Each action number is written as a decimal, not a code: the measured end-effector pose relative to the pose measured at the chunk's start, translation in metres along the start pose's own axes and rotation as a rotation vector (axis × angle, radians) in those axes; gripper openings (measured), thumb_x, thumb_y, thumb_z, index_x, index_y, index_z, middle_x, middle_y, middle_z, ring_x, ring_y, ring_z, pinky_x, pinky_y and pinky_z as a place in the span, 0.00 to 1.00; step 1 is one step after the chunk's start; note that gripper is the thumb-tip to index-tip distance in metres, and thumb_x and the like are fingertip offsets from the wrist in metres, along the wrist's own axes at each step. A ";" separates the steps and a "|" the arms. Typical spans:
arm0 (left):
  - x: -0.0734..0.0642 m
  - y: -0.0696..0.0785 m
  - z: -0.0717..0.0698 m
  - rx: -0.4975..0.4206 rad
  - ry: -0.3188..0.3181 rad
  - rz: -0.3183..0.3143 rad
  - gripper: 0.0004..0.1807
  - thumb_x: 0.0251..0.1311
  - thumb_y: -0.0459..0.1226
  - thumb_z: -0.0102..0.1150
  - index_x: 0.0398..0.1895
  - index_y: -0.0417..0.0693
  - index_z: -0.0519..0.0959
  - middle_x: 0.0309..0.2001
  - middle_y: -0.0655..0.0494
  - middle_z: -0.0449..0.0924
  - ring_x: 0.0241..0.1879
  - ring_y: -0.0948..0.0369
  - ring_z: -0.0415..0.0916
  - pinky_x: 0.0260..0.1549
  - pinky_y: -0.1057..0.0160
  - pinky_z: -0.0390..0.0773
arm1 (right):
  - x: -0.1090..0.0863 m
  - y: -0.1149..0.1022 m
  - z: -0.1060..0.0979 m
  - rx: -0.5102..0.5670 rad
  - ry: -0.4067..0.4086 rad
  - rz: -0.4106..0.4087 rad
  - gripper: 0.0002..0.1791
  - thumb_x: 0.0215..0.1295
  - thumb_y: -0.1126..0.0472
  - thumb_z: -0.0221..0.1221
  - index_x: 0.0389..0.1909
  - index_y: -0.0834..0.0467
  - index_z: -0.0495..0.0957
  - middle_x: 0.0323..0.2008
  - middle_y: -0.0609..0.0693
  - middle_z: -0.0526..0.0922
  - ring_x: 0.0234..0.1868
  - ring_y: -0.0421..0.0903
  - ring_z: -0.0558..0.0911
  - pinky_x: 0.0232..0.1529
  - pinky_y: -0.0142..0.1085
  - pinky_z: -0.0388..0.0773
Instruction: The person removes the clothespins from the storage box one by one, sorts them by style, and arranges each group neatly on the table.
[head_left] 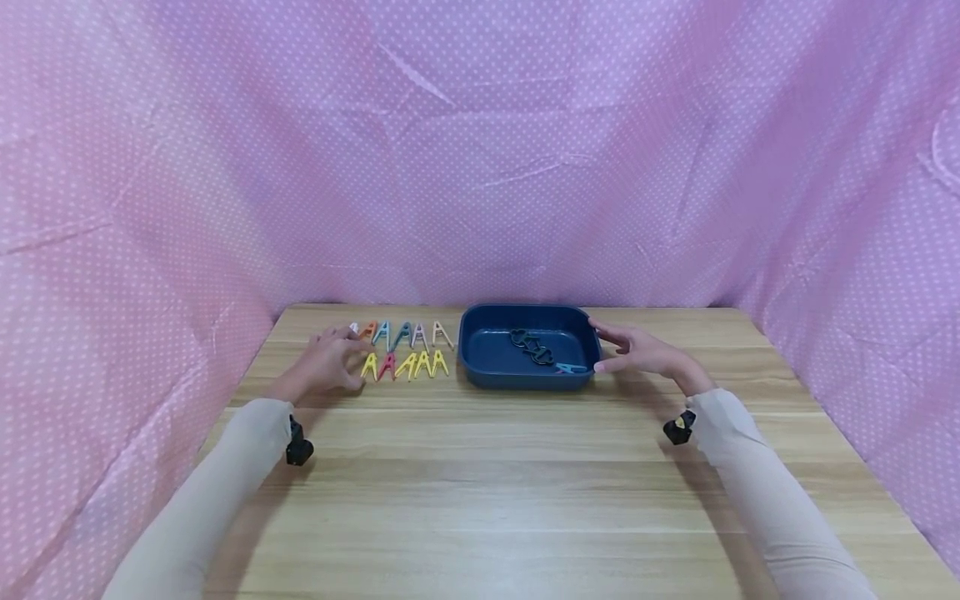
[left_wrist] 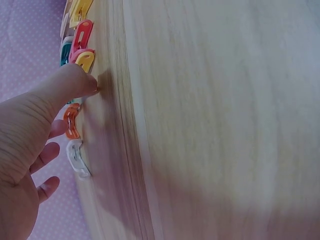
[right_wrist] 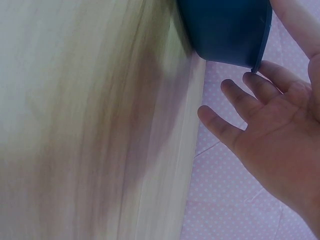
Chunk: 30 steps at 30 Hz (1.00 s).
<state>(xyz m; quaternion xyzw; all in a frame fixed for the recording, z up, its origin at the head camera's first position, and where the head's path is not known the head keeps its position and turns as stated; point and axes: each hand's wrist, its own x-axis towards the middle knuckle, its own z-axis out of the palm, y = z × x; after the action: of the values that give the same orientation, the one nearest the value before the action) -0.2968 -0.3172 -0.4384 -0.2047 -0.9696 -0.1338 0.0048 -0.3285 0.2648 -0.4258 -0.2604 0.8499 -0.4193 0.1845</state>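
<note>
Several colourful plastic clothespins stand in two rows at the back left of the table. My left hand [head_left: 330, 362] is at the left end of these rows, thumb and fingers apart. In the left wrist view its thumb [left_wrist: 75, 82] covers part of a yellow clothespin [left_wrist: 86, 61]; contact is unclear. Beyond the fingers are an orange clothespin [left_wrist: 72, 122] and a white clothespin [left_wrist: 77, 159]. My right hand [head_left: 645, 354] has its fingers spread at the right end of a dark blue tray [head_left: 525, 381], fingertips at its rim.
Inside the tray lie dark, loop-shaped items [head_left: 534, 347] and a blue-and-pink clothespin [head_left: 570, 367]. The wooden table [head_left: 495, 483] extends in front. Pink dotted cloth [head_left: 487, 167] hangs behind and at both sides.
</note>
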 end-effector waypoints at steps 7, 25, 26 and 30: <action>0.002 0.004 0.001 -0.005 0.006 0.012 0.31 0.43 0.41 0.76 0.57 0.55 0.84 0.61 0.36 0.75 0.59 0.40 0.68 0.54 0.34 0.64 | -0.003 0.001 -0.003 -0.012 -0.003 0.010 0.51 0.66 0.56 0.67 0.82 0.58 0.46 0.82 0.62 0.46 0.80 0.66 0.48 0.74 0.64 0.50; 0.010 0.020 -0.005 -0.056 0.105 -0.018 0.35 0.50 0.45 0.77 0.63 0.45 0.80 0.56 0.41 0.78 0.55 0.42 0.70 0.55 0.36 0.64 | -0.004 0.006 0.003 0.004 0.000 -0.006 0.51 0.67 0.56 0.67 0.81 0.59 0.46 0.81 0.62 0.47 0.80 0.66 0.49 0.74 0.64 0.51; 0.011 0.021 -0.004 -0.055 0.114 -0.015 0.34 0.51 0.45 0.77 0.63 0.45 0.80 0.56 0.41 0.78 0.55 0.42 0.70 0.56 0.36 0.64 | -0.004 0.005 0.003 -0.005 -0.002 -0.013 0.51 0.67 0.56 0.67 0.81 0.59 0.46 0.81 0.62 0.47 0.80 0.66 0.49 0.74 0.65 0.51; 0.015 0.030 -0.005 -0.052 0.162 0.028 0.33 0.52 0.43 0.76 0.62 0.44 0.80 0.57 0.39 0.79 0.55 0.41 0.72 0.56 0.36 0.65 | -0.001 0.000 0.000 -0.022 0.000 -0.027 0.50 0.67 0.56 0.67 0.82 0.58 0.47 0.81 0.62 0.47 0.80 0.66 0.49 0.74 0.65 0.51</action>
<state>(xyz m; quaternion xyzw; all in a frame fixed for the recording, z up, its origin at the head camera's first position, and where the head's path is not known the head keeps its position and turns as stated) -0.2994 -0.2863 -0.4252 -0.2067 -0.9594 -0.1749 0.0797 -0.3281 0.2655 -0.4259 -0.2737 0.8508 -0.4125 0.1763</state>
